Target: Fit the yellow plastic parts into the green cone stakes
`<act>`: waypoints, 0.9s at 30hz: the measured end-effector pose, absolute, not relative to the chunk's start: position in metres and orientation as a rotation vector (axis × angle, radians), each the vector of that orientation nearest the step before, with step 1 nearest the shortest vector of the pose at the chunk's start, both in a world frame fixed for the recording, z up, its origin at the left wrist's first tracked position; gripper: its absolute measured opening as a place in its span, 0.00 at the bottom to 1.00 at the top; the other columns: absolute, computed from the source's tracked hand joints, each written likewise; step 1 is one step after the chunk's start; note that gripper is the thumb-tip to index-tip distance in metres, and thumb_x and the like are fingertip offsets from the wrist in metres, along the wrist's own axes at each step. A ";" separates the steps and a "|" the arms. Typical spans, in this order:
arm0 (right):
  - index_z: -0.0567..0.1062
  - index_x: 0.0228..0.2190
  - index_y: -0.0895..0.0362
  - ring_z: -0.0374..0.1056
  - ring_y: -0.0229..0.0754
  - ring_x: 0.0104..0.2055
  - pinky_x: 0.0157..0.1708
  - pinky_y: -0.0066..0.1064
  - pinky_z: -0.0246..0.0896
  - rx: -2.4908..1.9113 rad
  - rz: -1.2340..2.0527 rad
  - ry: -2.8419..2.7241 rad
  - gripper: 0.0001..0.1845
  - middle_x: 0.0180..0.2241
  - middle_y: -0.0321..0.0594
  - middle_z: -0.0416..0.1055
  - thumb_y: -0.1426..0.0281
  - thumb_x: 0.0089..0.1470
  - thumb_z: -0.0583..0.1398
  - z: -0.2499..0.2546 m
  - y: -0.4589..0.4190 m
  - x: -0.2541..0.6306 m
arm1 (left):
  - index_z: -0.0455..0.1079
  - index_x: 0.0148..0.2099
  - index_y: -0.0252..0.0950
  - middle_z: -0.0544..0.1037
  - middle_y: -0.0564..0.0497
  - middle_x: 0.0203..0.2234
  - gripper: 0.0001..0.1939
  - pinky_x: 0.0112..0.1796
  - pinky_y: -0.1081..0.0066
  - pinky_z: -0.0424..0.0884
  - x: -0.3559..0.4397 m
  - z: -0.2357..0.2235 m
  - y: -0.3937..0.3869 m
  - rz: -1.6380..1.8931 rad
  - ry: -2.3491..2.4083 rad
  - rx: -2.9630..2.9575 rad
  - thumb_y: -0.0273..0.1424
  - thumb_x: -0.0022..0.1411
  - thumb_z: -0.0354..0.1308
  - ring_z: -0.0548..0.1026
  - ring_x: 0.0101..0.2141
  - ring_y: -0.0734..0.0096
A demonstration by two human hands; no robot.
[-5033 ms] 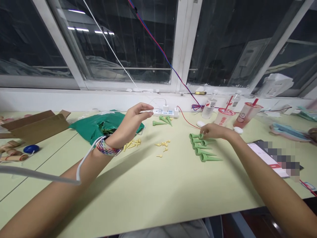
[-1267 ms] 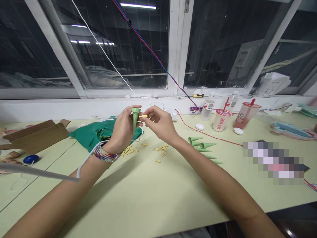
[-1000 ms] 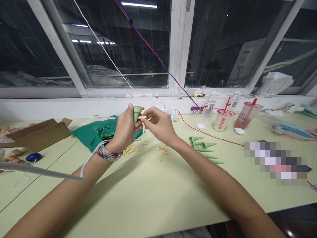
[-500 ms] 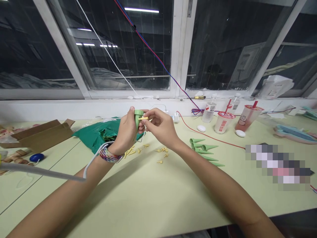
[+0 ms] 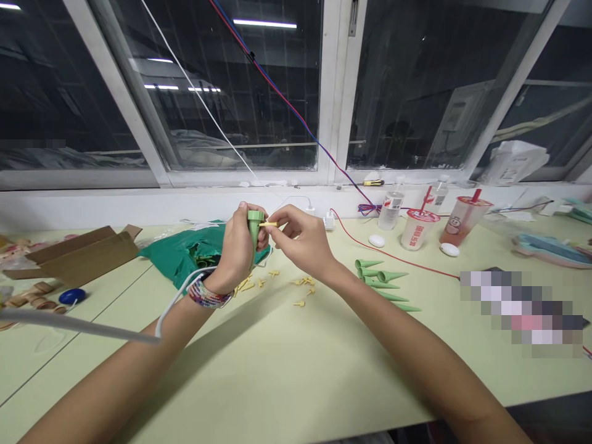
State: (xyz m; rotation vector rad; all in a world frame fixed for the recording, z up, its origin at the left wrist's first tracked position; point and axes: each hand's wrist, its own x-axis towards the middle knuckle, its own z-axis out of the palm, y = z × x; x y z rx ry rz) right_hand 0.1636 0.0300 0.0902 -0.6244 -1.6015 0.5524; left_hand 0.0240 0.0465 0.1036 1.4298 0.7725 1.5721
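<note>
My left hand is wrapped round a green plastic cone-shaped spike, its wide ribbed end up and its narrow end hidden by the hand. Between the thumb and fingertips of my right hand is a small yellow plastic peg. The peg's thin tip meets the side of the green spike just under the collar; whether it is inside a hole I cannot make out. Below the hands lie several loose yellow pegs. Several more green spikes lie in a group right of my right forearm.
A torn green plastic bag lies behind my left wrist, beside a cardboard box. To the right stand drink cups and a bottle. A red cable crosses the table. A grey-white cord runs near my left forearm.
The green spike has turned a little more upright in my left hand. My right hand has shifted slightly, with the yellow peg still at the spike's side.
</note>
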 end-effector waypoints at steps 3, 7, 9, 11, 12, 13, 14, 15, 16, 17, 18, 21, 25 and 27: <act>0.74 0.35 0.52 0.76 0.36 0.28 0.28 0.28 0.69 -0.619 0.566 -1.632 0.03 0.31 0.33 0.78 0.67 0.61 0.64 0.090 0.028 0.163 | 0.67 0.33 0.39 0.60 0.57 0.14 0.25 0.17 0.75 0.57 0.024 0.102 0.047 1.583 0.761 1.438 0.53 0.74 0.51 0.57 0.15 0.75; 0.75 0.35 0.52 0.77 0.37 0.31 0.32 0.29 0.72 -0.585 0.492 -1.699 0.02 0.35 0.35 0.80 0.69 0.62 0.62 0.092 0.024 0.164 | 0.66 0.31 0.39 0.59 0.57 0.13 0.26 0.17 0.75 0.56 0.023 0.103 0.047 1.574 0.738 1.454 0.54 0.73 0.51 0.56 0.15 0.75; 0.75 0.35 0.52 0.77 0.38 0.32 0.33 0.29 0.72 -0.589 0.451 -1.723 0.02 0.36 0.36 0.81 0.69 0.62 0.62 0.093 0.023 0.164 | 0.66 0.32 0.39 0.58 0.57 0.13 0.26 0.17 0.75 0.56 0.023 0.102 0.047 1.587 0.741 1.475 0.54 0.73 0.51 0.56 0.15 0.74; 0.75 0.35 0.52 0.78 0.38 0.32 0.33 0.30 0.73 -0.604 0.524 -1.711 0.02 0.34 0.35 0.81 0.68 0.61 0.62 0.093 0.022 0.163 | 0.66 0.32 0.39 0.59 0.57 0.14 0.25 0.17 0.74 0.56 0.023 0.101 0.045 1.633 0.752 1.517 0.53 0.73 0.50 0.57 0.15 0.74; 0.74 0.34 0.52 0.78 0.39 0.32 0.33 0.30 0.73 -0.607 0.607 -1.685 0.03 0.33 0.35 0.81 0.68 0.61 0.63 0.093 0.022 0.161 | 0.66 0.32 0.39 0.61 0.57 0.15 0.25 0.17 0.74 0.56 0.023 0.101 0.044 1.671 0.761 1.542 0.53 0.74 0.50 0.57 0.15 0.74; 0.74 0.34 0.53 0.78 0.39 0.30 0.31 0.30 0.73 -0.609 0.701 -1.649 0.04 0.31 0.35 0.80 0.67 0.60 0.64 0.094 0.021 0.160 | 0.66 0.33 0.39 0.62 0.56 0.16 0.25 0.17 0.74 0.56 0.023 0.100 0.042 1.716 0.770 1.570 0.53 0.74 0.50 0.58 0.16 0.74; 0.73 0.33 0.53 0.77 0.39 0.28 0.30 0.30 0.73 -0.611 0.789 -1.609 0.06 0.30 0.34 0.80 0.66 0.59 0.64 0.094 0.020 0.159 | 0.66 0.33 0.39 0.63 0.56 0.18 0.25 0.17 0.73 0.56 0.023 0.100 0.041 1.759 0.778 1.598 0.53 0.74 0.50 0.59 0.16 0.74; 0.72 0.32 0.53 0.77 0.38 0.27 0.29 0.30 0.73 -0.612 0.857 -1.573 0.07 0.29 0.34 0.79 0.65 0.58 0.65 0.094 0.019 0.158 | 0.66 0.33 0.39 0.64 0.55 0.18 0.25 0.17 0.73 0.56 0.023 0.100 0.039 1.794 0.783 1.625 0.53 0.74 0.50 0.59 0.16 0.74; 0.72 0.32 0.53 0.76 0.38 0.26 0.28 0.30 0.73 -0.614 0.899 -1.549 0.08 0.29 0.33 0.78 0.65 0.58 0.66 0.095 0.018 0.157 | 0.66 0.34 0.39 0.64 0.55 0.19 0.25 0.17 0.73 0.56 0.023 0.101 0.038 1.814 0.782 1.645 0.54 0.74 0.51 0.59 0.16 0.75; 0.72 0.32 0.53 0.75 0.38 0.25 0.28 0.30 0.72 -0.612 0.917 -1.540 0.08 0.28 0.33 0.78 0.65 0.57 0.66 0.096 0.017 0.157 | 0.66 0.34 0.39 0.64 0.55 0.19 0.25 0.17 0.73 0.56 0.023 0.101 0.037 1.817 0.773 1.656 0.54 0.74 0.51 0.59 0.16 0.75; 0.72 0.32 0.53 0.75 0.37 0.26 0.29 0.30 0.72 -0.603 0.913 -1.543 0.08 0.28 0.33 0.78 0.65 0.57 0.66 0.098 0.016 0.158 | 0.66 0.34 0.39 0.64 0.55 0.19 0.25 0.16 0.72 0.56 0.023 0.102 0.037 1.807 0.756 1.655 0.55 0.74 0.51 0.59 0.16 0.75; 0.75 0.32 0.53 0.76 0.38 0.30 0.32 0.29 0.72 -0.580 0.853 -1.593 0.05 0.29 0.33 0.79 0.67 0.57 0.66 0.102 0.015 0.162 | 0.67 0.33 0.39 0.65 0.54 0.21 0.25 0.17 0.72 0.57 0.022 0.105 0.037 1.775 0.705 1.607 0.54 0.73 0.52 0.60 0.16 0.75; 0.77 0.33 0.53 0.75 0.38 0.31 0.32 0.30 0.72 -0.594 0.845 -1.632 0.04 0.30 0.34 0.80 0.68 0.56 0.67 0.106 0.016 0.166 | 0.66 0.29 0.38 0.66 0.54 0.21 0.25 0.16 0.72 0.57 0.021 0.108 0.039 1.788 0.714 1.552 0.52 0.71 0.53 0.61 0.15 0.76; 0.78 0.34 0.54 0.75 0.38 0.31 0.32 0.30 0.72 -0.587 0.835 -1.628 0.04 0.30 0.34 0.80 0.69 0.55 0.67 0.106 0.016 0.166 | 0.65 0.28 0.38 0.65 0.54 0.21 0.26 0.16 0.72 0.57 0.022 0.109 0.039 1.771 0.723 1.510 0.53 0.70 0.54 0.61 0.16 0.77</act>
